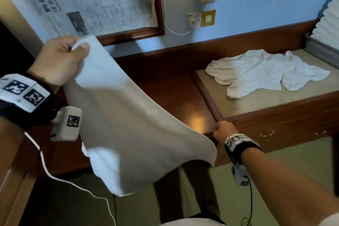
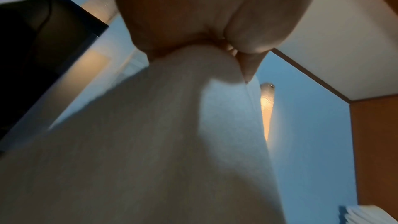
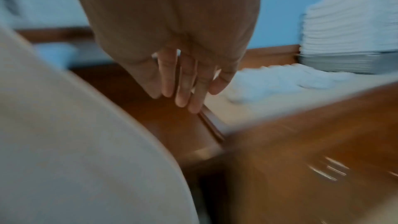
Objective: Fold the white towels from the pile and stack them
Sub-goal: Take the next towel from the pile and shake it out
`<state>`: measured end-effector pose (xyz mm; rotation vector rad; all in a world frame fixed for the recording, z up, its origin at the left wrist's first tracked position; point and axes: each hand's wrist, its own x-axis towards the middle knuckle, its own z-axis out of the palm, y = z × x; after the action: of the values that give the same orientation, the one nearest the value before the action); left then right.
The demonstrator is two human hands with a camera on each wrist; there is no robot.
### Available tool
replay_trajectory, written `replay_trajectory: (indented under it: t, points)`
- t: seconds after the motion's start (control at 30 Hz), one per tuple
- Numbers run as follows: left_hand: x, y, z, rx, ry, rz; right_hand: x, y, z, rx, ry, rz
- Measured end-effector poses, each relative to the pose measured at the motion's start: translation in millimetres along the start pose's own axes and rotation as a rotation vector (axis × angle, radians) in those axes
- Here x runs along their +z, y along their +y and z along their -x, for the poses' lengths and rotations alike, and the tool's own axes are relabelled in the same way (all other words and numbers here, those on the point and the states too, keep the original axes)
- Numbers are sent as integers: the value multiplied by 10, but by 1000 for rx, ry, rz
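My left hand [image 1: 78, 48] is raised at the left and pinches the top corner of a white towel [image 1: 128, 115], which hangs down and sweeps toward the right. In the left wrist view the towel [image 2: 161, 142] drops from that hand [image 2: 215, 48]. My right hand [image 1: 222, 131] is low, beside the towel's lower right edge and over the desk's front edge. The blurred right wrist view shows its fingers [image 3: 185, 81] nearly straight and holding nothing, with the towel [image 3: 75, 142] to their left. A crumpled pile of white towels [image 1: 266, 73] lies on the desk's beige top.
A tall stack of folded white towels [image 1: 328, 22] stands on a grey tray [image 1: 321, 49] at the far right. The dark wooden desk [image 1: 174, 97] runs along a blue wall, with drawers [image 1: 267, 132] below. A white cable [image 1: 55, 176] trails from my left wrist.
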<state>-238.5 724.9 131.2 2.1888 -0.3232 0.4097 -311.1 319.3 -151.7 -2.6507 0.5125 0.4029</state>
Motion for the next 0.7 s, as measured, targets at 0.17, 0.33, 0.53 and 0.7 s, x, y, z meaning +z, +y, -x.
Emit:
replay_trajectory:
  t: [0.17,0.33,0.53,0.7]
  points:
    - [530,98,254,119,-302,-44,-816,-1503,484,-676,5,-641]
    - [610,197,426,169,-331,-36,-1293,-2201,981,-916,58,-919]
    - [479,153,567,127,-123,72,-1362,-2483,1212,-969,209,-820]
    - [593,-2,856,59,35,386,-1641,-2697,1296,-1022,410,-863]
